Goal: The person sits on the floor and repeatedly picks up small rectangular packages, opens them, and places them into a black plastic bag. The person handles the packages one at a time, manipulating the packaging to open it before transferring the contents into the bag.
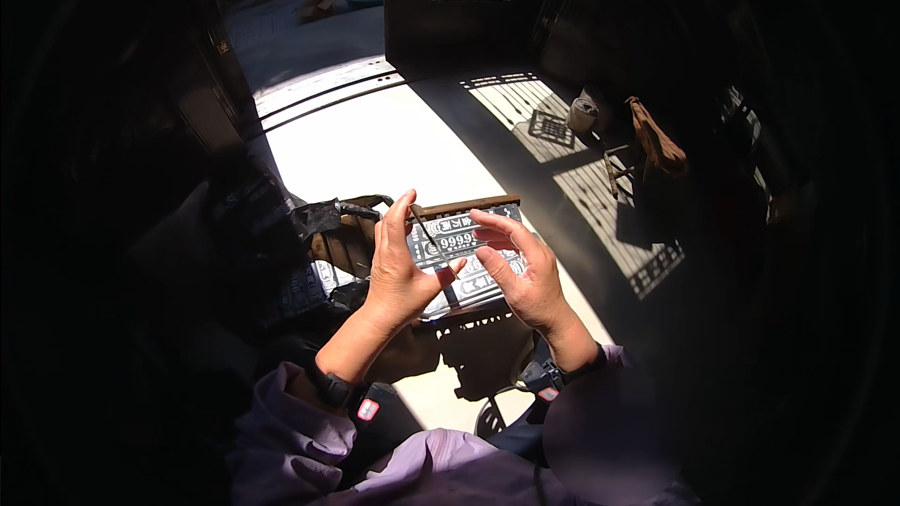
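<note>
My left hand (pixel 395 270) holds a thin sheet (pixel 429 234), seen almost edge-on, between its raised fingers and thumb. My right hand (pixel 522 268) hovers just to the right of it, fingers curved and apart, with nothing visible in its grasp. Beneath both hands lie silver-and-dark printed paper sheets (pixel 460 242), which bear printed characters and patterns. They rest on a small stand with a brown wooden edge (pixel 478 204) at the far side. My hands hide part of the sheets.
Left of the stand sits a brown container with black plastic (pixel 316 219) about it; more printed sheets (pixel 325 275) lie beside it. A pale cylindrical container (pixel 582 114) and a brown cloth or bag (pixel 655 137) stand to the right. Sunlit floor (pixel 365 140) stretches to a doorway.
</note>
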Action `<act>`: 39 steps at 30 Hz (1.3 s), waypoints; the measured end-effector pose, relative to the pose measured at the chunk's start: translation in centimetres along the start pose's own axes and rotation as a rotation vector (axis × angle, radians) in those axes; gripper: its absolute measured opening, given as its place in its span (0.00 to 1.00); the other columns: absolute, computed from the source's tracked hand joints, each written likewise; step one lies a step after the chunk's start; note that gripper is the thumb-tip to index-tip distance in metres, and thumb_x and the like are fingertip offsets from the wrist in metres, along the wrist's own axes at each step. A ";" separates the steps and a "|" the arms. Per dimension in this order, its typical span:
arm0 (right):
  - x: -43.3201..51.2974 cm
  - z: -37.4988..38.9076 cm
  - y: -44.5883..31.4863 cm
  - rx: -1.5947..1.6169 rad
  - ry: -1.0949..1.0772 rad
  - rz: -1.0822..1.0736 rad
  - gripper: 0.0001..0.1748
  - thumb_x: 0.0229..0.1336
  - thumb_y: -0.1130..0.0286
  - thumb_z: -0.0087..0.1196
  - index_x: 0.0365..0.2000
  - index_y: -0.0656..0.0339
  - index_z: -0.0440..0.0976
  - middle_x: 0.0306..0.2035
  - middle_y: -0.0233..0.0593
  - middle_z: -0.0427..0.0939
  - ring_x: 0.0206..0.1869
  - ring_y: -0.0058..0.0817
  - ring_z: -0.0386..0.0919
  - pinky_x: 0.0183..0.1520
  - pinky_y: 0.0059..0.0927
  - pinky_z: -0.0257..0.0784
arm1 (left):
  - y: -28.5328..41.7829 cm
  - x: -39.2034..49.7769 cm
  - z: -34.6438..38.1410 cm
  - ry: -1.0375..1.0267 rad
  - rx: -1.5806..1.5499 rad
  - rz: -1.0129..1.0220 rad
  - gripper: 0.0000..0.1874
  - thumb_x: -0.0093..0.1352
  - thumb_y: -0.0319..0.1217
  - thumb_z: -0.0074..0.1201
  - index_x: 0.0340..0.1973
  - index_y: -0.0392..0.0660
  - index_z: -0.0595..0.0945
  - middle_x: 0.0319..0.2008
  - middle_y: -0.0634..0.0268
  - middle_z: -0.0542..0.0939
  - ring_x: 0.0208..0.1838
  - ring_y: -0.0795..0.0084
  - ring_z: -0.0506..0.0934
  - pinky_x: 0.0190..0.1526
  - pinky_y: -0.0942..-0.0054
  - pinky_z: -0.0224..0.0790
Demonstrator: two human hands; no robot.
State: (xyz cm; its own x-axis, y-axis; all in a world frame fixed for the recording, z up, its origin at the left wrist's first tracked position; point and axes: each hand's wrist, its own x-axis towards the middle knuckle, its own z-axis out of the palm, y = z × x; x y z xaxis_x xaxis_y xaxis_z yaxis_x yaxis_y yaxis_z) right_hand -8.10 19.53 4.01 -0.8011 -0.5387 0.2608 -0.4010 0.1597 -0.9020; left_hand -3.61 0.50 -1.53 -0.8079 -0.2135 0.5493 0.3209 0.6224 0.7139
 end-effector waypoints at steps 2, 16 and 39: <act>-0.4 -0.7 -0.7 0.210 -0.068 0.033 0.27 0.67 0.62 0.59 0.61 0.65 0.71 0.61 0.42 0.76 0.60 0.32 0.76 0.65 0.35 0.69 | 0.1 -0.2 0.3 -0.044 0.023 0.029 0.58 0.52 0.36 0.77 0.72 0.42 0.56 0.65 0.48 0.67 0.63 0.45 0.69 0.65 0.54 0.64; -1.3 -1.2 -0.8 0.192 -0.110 0.071 0.20 0.64 0.71 0.61 0.55 0.66 0.76 0.48 0.41 0.82 0.48 0.26 0.82 0.53 0.28 0.76 | 0.5 0.0 0.9 -0.113 0.149 0.148 0.55 0.53 0.34 0.74 0.72 0.45 0.58 0.68 0.51 0.65 0.64 0.44 0.66 0.66 0.54 0.63; -4.0 -2.8 0.6 0.007 -0.071 0.276 0.13 0.54 0.85 0.60 0.42 0.69 0.82 0.30 0.32 0.83 0.33 0.12 0.76 0.35 0.22 0.74 | 3.0 -1.8 -0.1 -0.275 0.330 0.393 0.42 0.54 0.29 0.67 0.66 0.45 0.71 0.60 0.58 0.72 0.67 0.56 0.67 0.73 0.54 0.57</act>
State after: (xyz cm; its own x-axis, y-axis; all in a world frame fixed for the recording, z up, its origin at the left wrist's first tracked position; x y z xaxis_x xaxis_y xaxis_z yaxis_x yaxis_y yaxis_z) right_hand -6.37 24.10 3.35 -0.8462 -0.5325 -0.0197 -0.1686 0.3026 -0.9381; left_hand -1.16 2.66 -0.34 -0.7721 0.2572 0.5812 0.4874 0.8265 0.2818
